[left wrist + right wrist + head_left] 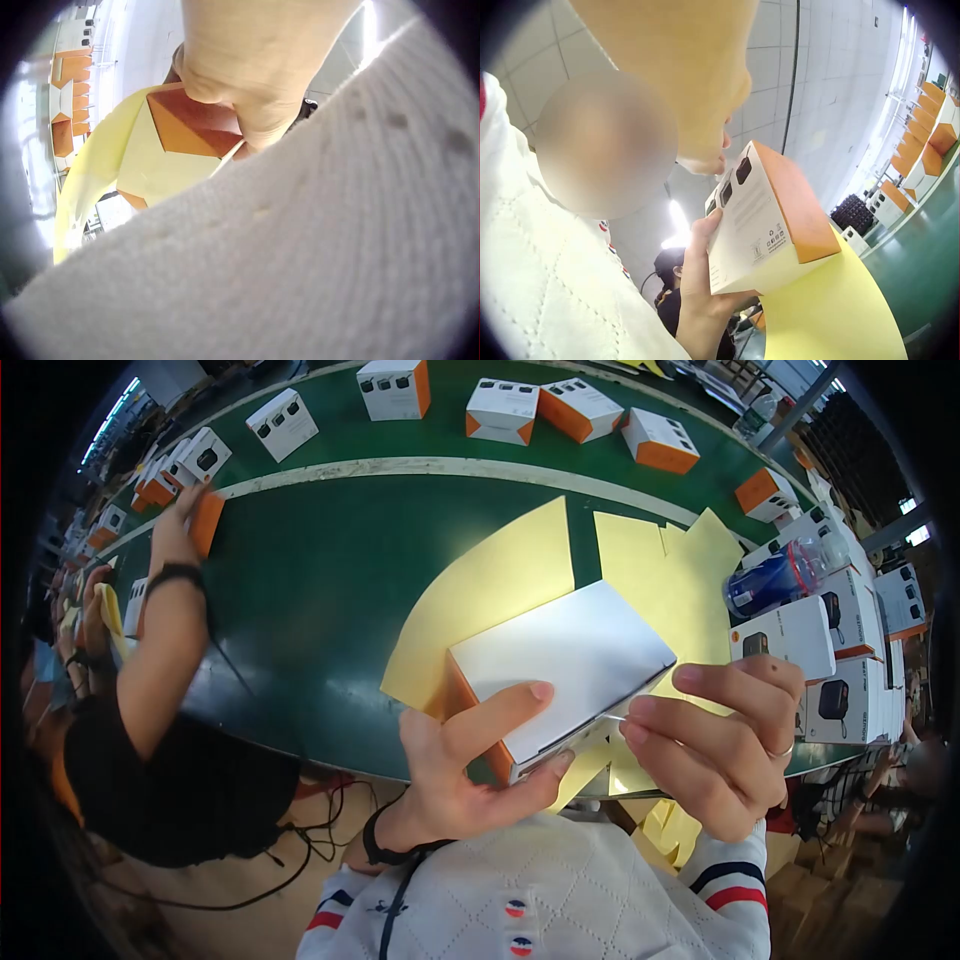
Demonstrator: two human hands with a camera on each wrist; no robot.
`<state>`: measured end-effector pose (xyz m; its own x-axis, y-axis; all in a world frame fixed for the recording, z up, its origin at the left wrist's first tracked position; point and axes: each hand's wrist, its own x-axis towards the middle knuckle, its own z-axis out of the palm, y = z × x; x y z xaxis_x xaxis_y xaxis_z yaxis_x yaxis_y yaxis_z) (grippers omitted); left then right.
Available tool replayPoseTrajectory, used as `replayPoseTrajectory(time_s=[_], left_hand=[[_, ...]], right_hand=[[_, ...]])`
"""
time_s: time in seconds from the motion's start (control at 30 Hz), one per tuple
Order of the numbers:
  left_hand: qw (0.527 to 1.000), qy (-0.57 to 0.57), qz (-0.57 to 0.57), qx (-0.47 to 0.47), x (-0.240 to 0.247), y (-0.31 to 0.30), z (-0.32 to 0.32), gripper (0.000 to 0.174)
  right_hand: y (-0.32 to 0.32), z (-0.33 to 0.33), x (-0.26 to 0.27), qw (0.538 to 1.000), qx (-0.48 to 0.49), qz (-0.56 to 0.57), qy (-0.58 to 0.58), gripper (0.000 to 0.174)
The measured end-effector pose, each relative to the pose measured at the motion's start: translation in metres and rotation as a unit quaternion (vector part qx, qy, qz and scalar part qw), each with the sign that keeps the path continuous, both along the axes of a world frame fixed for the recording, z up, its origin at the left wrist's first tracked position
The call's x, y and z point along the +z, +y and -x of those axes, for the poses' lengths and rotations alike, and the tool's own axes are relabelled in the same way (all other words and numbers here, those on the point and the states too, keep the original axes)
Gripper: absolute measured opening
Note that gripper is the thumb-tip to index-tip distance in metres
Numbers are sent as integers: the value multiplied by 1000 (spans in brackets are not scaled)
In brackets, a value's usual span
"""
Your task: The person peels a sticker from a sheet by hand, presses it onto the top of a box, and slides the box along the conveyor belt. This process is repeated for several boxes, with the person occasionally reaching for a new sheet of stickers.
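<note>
My left hand point(475, 770) grips a white carton point(570, 660) with orange ends, fingers over its blank white face and thumb on the near side. In the left wrist view an orange end point(196, 124) of this carton shows beside the left hand point(247, 67). The right wrist view shows printed device pictures and small text on the carton point(757, 225). At the carton's near edge my right hand point(725, 745) pinches a thin pale strip point(612, 717) between thumb and fingers. Yellow sheets point(490, 590) lie on the green table behind and beneath the carton in the head view.
Similar cartons point(500, 410) stand along the far strip of the green table point(300, 580). At the right are stacked cartons point(845, 700) with a blue-labelled plastic bottle point(770, 585) on them. To the left, another person's arm point(165, 650) reaches toward a carton.
</note>
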<state>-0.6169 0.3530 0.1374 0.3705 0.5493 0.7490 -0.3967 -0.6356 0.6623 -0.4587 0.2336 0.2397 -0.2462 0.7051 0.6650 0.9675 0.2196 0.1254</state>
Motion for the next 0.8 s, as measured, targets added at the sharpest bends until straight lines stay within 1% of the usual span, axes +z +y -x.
replayPoseTrajectory(time_s=[0.3,0.4,0.43,0.53,0.6,0.7,0.77,0.8], left_hand=[[1000,11,-8,22,-1,2,4,59],[995,92,-41,-19,2,5,12,61],[995,93,-36,-25,2,6,13,61],[994,97,-16,-45,0,9,12,61],[993,106,1,-60,-1,11,13,61],[987,134,39,-85,-1,10,15,60],[987,116,53,-102,-1,9,11,60],[986,106,61,-111,-2,9,10,60]], right_hand=[[3,4,-5,1000,-5,6,1,20],[5,-6,-6,997,62,-7,51,19],[7,-12,-6,993,94,-14,74,19],[19,-31,2,955,180,61,229,16],[27,-36,5,921,212,136,296,13],[35,-40,13,881,204,232,358,10],[36,-40,12,860,172,255,406,10],[37,-41,12,860,167,263,403,10]])
